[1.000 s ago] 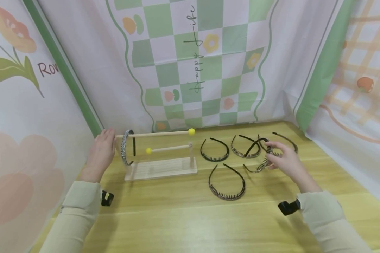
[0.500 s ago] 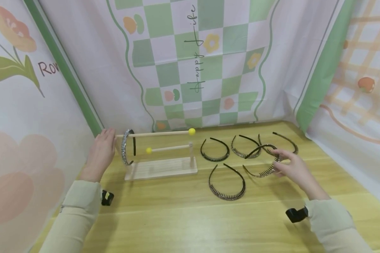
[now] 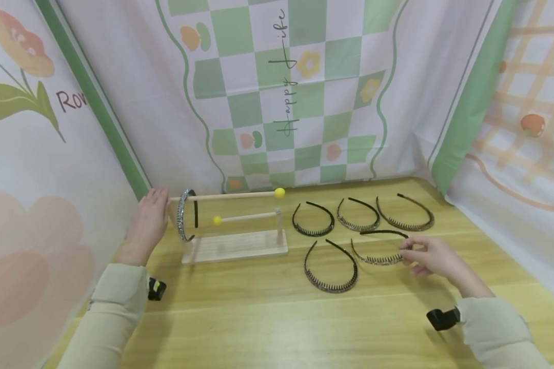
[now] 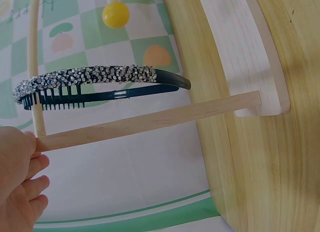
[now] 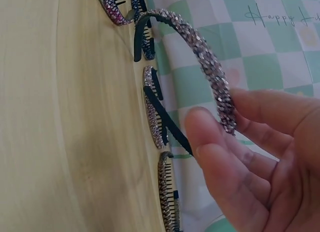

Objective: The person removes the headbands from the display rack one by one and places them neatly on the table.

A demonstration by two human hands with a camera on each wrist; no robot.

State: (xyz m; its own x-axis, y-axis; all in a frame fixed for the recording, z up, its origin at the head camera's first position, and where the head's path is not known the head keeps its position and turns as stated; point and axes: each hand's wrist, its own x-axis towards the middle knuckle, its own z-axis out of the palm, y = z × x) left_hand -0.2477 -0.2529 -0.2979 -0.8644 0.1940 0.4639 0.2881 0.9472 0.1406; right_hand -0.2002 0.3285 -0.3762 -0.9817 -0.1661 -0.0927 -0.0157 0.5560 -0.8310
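My right hand (image 3: pixel 431 256) pinches a glittery, toothed headband (image 3: pixel 382 260) by one side, between thumb and fingers. In the right wrist view, this headband (image 5: pixel 212 72) appears tilted, its sparkly band at the fingertips. My left hand (image 3: pixel 149 220) rests against the upper end of the left upright of a wooden stand (image 3: pixel 235 247). In the left wrist view, the fingers (image 4: pixel 37 184) lie beside that upright's end. A silvery, glitter-covered headband (image 3: pixel 181 215) hangs on the stand's upper rod, near the left hand.
Several other headbands lie on the wooden table (image 3: pixel 277 323): a front one (image 3: pixel 332 287), and a back row with a left one (image 3: pixel 313 232), a middle one (image 3: pixel 357 225) and a right one (image 3: pixel 411 225). Yellow balls cap the upper rod (image 3: pixel 279 192) and lower rod (image 3: pixel 217 220).
The right hand has moved toward the front right, and the pinched headband has come lower and away from the back row, lying flatter. The left hand and stand have stayed put.
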